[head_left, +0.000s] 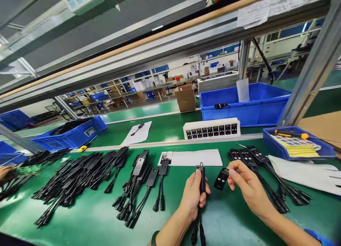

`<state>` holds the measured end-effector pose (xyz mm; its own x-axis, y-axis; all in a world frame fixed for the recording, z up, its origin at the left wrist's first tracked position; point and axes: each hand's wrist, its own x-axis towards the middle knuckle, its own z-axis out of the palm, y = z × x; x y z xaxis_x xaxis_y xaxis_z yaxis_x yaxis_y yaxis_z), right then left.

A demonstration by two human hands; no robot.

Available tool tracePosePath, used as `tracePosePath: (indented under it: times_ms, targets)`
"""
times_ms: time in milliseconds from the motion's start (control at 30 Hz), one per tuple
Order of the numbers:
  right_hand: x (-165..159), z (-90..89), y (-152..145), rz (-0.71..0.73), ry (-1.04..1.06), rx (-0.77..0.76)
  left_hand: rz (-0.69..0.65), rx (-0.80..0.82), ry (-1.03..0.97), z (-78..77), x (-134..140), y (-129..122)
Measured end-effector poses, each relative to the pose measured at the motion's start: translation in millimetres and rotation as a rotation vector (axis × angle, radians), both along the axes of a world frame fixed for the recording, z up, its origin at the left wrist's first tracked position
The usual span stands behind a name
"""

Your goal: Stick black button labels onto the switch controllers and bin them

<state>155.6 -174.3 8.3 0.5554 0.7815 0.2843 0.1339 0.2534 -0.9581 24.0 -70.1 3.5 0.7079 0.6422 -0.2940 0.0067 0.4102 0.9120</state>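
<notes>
a green work surface (93, 217) spans the whole near field. at far right stands a large blue bin (263, 103); a second blue bin (71, 134) sits at far left, and a shallow blue tray (269, 135) with a yellow-handled screwdriver (290, 134) lies at right. a white glove (306, 175) rests near the right edge. left of centre, a wide heap of black cabled modules (77, 175) covers the surface; a smaller group of the same modules (266, 175) lies at right, just beyond the right hand. a white tray of black faceplates (211, 128) stands across the middle, with a white paper sheet (197, 157) just near of it.

left hand (192, 196): fingers curled and pressed around the body of a black cabled module (201, 176), held upright; thumb along its front face, cable hanging down past the wrist toward the near edge.

right hand (247, 187): thumb and forefinger pinch the right end of a small black faceplate (221, 178), the remaining fingers loosely bent. the faceplate projects left from the fingertips, tilted, just beside the module and apart from it, above the surface.

at the far left edge, another person's hand (5, 173) is partly in view.
</notes>
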Motion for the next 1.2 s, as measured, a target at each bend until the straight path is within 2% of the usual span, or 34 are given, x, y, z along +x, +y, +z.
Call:
tracePosePath:
  times_ms: [133, 233, 333, 400, 633, 1200]
  targets:
    - [-1, 4.0, 0, 0.003, 0.102, 0.011, -0.04, -0.096, -0.113, 1.5, 0, -5]
    - [-1, 7.4, -1, 0.019, 0.123, -0.017, -0.175, -0.17, -0.169, 7.2, -4, -9]
    - [-1, 11.0, 0, 0.036, 0.125, -0.06, -0.304, -0.162, -0.158, 10.5, -7, -12]
    - [-1, 12.0, 1, 0.042, 0.119, -0.086, -0.346, -0.143, -0.141, 10.5, -9, -14]
    - [-4, 11.3, -1, 0.116, 0.141, -0.188, -0.402, -0.102, -0.164, 9.6, -11, -14]
    - [-6, 14.5, -4, 0.064, 0.027, -0.228, -0.444, -0.126, -0.181, 14.5, -10, -15]
